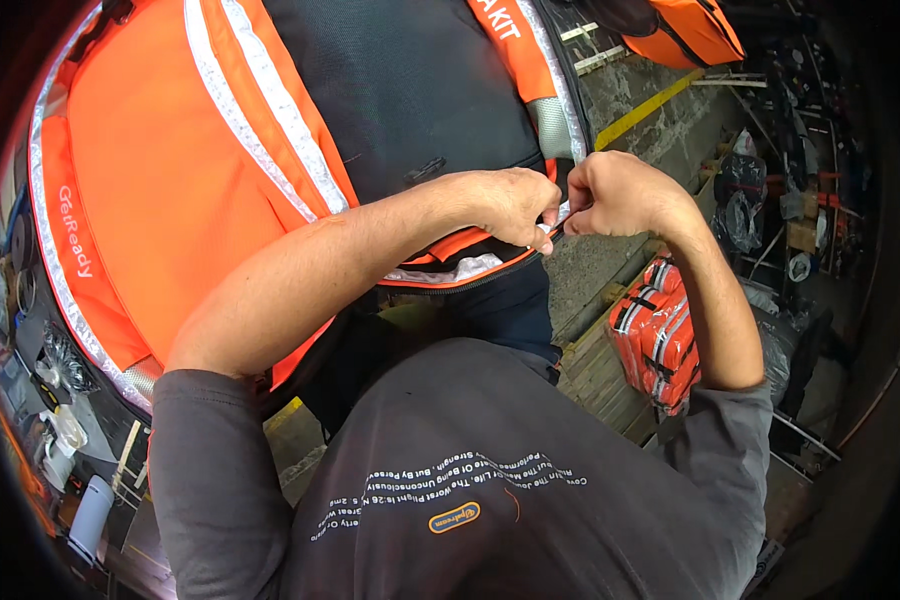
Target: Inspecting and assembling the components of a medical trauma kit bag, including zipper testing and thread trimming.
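Observation:
A large orange and black bag (150, 170) with silvery reflective strips lies open-edged in front of me. Its black mesh-like panel (410, 80) fills the middle. At the bag's near right corner, my left hand (518, 205) pinches the reflective trim and zipper edge (460, 272) between thumb and fingers. Just right of it, my right hand (615, 195) is closed on the same edge, its fingertips pressed together. The two hands almost meet. Whatever small part lies between the fingertips, perhaps a zipper end, is mostly hidden.
Plastic-wrapped orange bags (658, 335) are stacked on wooden boards (600, 375) at the lower right. Another orange bag (685, 35) is at the top right, near a yellow floor line (650, 108). Clutter and a pale roll (91, 515) lie at the left.

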Available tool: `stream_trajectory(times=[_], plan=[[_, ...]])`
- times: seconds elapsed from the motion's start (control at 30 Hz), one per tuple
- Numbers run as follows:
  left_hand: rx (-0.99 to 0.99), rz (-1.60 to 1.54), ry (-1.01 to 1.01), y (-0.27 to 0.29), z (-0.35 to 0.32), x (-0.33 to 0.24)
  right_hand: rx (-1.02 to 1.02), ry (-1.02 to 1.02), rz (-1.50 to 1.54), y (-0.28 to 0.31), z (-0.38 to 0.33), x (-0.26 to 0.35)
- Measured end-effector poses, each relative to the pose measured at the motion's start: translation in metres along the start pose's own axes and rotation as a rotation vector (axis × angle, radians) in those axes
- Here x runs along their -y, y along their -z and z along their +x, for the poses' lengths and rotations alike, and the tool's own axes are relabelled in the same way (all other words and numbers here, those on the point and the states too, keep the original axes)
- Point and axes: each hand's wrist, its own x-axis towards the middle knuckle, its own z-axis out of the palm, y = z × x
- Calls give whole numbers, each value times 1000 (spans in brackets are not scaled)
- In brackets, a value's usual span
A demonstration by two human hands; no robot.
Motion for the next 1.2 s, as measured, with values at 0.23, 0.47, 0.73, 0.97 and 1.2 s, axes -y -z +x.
stream_trajectory(times=[0.23, 0.47, 0.73, 0.97, 1.2], plan=[[-16, 5, -5, 2, -3, -4, -66, 36, 173, -4, -15, -14], [-47, 66, -58, -1, -1, 0, -102, 49, 161, -9, -14, -15], [-38, 68, -45, -2, 0, -2, -51, -48, 73, -4, -8, -1], [-29, 28, -33, 1, -4, -3, 38, -46, -46, 8, 3, 15], [-46, 2, -63, 4, -4, -3, 36, 2, -65, 8, 0, 8]])
